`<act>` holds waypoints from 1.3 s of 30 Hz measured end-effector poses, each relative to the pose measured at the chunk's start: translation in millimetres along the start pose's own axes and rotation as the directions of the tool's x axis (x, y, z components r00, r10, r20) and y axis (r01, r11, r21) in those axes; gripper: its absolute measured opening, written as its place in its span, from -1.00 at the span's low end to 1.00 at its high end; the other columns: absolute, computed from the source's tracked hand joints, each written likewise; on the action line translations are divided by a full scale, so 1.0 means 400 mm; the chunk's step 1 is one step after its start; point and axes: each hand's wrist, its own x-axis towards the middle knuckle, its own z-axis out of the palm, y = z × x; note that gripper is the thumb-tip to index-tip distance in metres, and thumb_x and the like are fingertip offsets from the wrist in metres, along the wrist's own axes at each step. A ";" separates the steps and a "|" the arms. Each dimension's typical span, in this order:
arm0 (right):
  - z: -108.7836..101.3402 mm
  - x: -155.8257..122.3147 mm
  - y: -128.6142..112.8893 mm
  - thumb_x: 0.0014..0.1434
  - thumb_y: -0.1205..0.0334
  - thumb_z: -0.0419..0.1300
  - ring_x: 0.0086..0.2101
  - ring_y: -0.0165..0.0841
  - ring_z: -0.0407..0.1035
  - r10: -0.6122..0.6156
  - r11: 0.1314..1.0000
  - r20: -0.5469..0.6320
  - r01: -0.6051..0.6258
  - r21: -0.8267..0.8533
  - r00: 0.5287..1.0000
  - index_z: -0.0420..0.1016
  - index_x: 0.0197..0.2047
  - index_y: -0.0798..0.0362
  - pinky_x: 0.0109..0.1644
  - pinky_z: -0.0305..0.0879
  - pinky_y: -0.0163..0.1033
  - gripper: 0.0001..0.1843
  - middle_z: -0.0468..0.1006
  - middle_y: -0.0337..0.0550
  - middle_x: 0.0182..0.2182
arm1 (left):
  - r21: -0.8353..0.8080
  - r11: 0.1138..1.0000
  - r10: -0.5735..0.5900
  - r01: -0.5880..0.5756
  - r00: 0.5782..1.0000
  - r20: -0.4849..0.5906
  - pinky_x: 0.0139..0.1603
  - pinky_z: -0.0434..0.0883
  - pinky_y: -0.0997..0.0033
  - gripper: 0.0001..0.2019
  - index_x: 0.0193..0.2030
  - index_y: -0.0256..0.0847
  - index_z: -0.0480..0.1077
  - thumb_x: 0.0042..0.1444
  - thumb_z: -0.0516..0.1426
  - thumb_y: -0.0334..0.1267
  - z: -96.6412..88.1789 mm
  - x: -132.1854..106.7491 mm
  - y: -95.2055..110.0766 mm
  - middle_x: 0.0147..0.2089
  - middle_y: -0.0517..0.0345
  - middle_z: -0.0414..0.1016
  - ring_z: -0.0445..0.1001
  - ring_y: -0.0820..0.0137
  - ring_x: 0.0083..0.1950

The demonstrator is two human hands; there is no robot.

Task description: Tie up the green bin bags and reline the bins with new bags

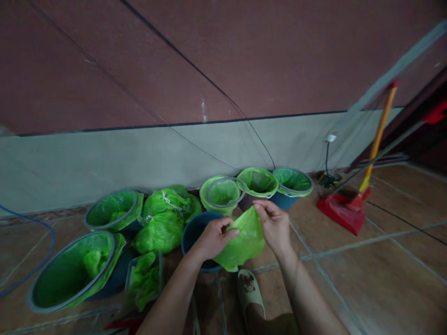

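Note:
A green plastic bag hangs between both hands above the floor. My left hand pinches its left edge and my right hand pinches its top right edge. Right behind the bag stands an unlined blue bin. Several blue bins lined with green bags stand around it, among them one at the far left and one near the wall. Two tied full green bags lie between them.
A clear box of folded green bags sits on the tiled floor at the left. A red dustpan with a yellow-handled broom stands at the right. A blue hose curves at the far left. My slippered foot is below the bag.

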 end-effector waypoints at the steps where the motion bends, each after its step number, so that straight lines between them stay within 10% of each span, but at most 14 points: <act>1: -0.013 0.014 0.006 0.14 0.04 0.21 -0.32 -0.27 0.48 -0.008 1.000 -0.077 0.009 0.011 0.997 0.58 -0.27 0.08 -0.20 0.38 -0.19 -0.73 0.63 -0.10 -0.33 | 0.040 0.999 -0.009 0.008 0.999 0.049 -0.35 0.22 0.54 -0.83 -0.37 -0.24 0.41 0.14 0.10 -0.21 0.002 -0.002 -0.002 -0.44 0.29 0.36 0.31 0.48 -0.38; 10: -0.175 0.086 0.060 0.12 0.06 0.15 -0.31 -0.29 0.45 -0.109 0.990 -0.586 0.036 -0.136 0.803 0.54 -0.24 0.13 -0.16 0.36 -0.16 -0.69 0.57 -0.06 -0.34 | 0.427 0.898 -0.128 0.104 0.991 0.028 -0.26 0.28 0.44 -0.90 -0.36 -0.21 0.46 0.04 0.13 -0.28 -0.034 -0.014 -0.036 -0.36 0.19 0.52 0.44 0.35 -0.29; 24: -0.299 0.101 0.156 0.01 0.27 0.12 -0.32 -0.20 0.46 0.003 0.959 -0.829 -0.236 -0.156 0.560 0.55 -0.25 0.16 -0.13 0.40 -0.03 -0.74 0.55 -0.02 -0.34 | -0.053 0.991 -0.133 0.125 0.973 -0.187 -0.31 0.31 0.50 -0.76 -0.31 -0.25 0.50 0.06 0.18 -0.10 -0.147 -0.039 -0.038 -0.40 0.24 0.48 0.38 0.42 -0.36; 27: -0.240 0.072 0.083 0.07 0.27 0.11 -0.10 -0.09 0.42 -0.278 0.849 -0.683 -0.159 -0.503 0.676 0.52 -0.07 0.16 0.05 0.30 0.08 -0.64 0.55 0.09 -0.16 | -0.130 0.987 -0.123 0.095 0.967 -0.223 -0.29 0.33 0.49 -0.76 -0.27 -0.26 0.48 0.06 0.18 -0.11 -0.121 -0.027 -0.034 -0.38 0.22 0.48 0.39 0.42 -0.34; 30: -0.126 0.019 -0.009 0.18 0.24 0.09 0.08 -0.09 0.31 -0.494 0.720 -0.258 0.224 -0.657 0.830 0.44 0.08 0.11 0.18 0.17 0.10 -0.60 0.48 0.11 0.04 | -0.128 0.990 -0.097 0.067 0.963 -0.250 -0.25 0.35 0.49 -0.79 -0.22 -0.25 0.47 0.06 0.17 -0.17 -0.077 -0.010 -0.032 -0.34 0.21 0.50 0.41 0.42 -0.31; 34: 0.010 -0.039 -0.056 0.28 0.24 0.03 0.07 -0.20 0.33 -0.388 0.723 0.324 0.503 -0.474 0.863 0.39 0.13 -0.03 0.29 -0.01 0.11 -0.63 0.51 -0.04 0.04 | -0.125 0.992 -0.029 0.000 0.973 -0.230 -0.14 0.37 0.46 -0.82 -0.16 -0.23 0.44 0.08 0.16 -0.26 -0.028 0.003 -0.025 -0.26 0.17 0.52 0.44 0.41 -0.23; 39: 0.039 -0.047 -0.028 0.31 0.20 0.03 -0.15 -0.21 0.42 -0.240 0.804 0.352 0.388 -0.450 0.905 0.52 -0.14 -0.04 0.14 0.14 0.03 -0.77 0.62 -0.12 -0.23 | -0.182 0.981 0.036 -0.069 0.983 -0.181 -0.08 0.38 0.46 -0.75 -0.07 -0.20 0.37 0.10 0.18 -0.26 -0.015 -0.001 -0.009 -0.17 0.14 0.53 0.47 0.40 -0.16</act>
